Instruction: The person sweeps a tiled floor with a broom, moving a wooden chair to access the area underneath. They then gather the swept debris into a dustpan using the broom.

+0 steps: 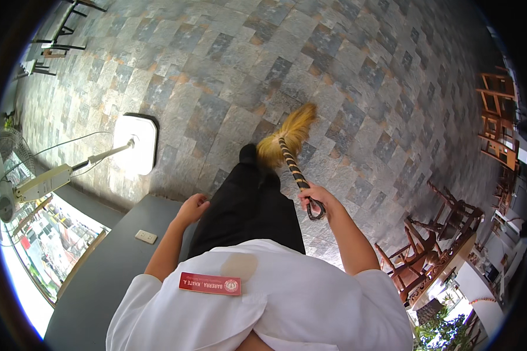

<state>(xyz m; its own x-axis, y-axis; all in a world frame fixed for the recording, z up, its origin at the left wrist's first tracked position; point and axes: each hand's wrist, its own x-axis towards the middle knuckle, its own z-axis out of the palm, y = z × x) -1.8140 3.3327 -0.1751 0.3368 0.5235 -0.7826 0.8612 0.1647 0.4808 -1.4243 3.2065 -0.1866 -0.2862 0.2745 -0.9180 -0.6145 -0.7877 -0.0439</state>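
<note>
My right hand [320, 198] is wrapped round the black-and-yellow banded handle of a soft broom [293, 161], close to the loop at its end. The broom slants down and away from me. Its yellow bristles [290, 131] fan out over the stone-tiled floor [228, 76], just in front of my shoes. My left hand [194, 208] hangs beside my black trousers with its fingers curled in. Nothing shows in it, though the inside of the palm is partly hidden.
On the left a standing fan [38, 181] rises from a white base [136, 143], with cords nearby. A grey wall with an outlet [146, 236] runs beside my left arm. Carved wooden chairs [416, 248] stand at the right, more wooden chairs [498, 123] further off.
</note>
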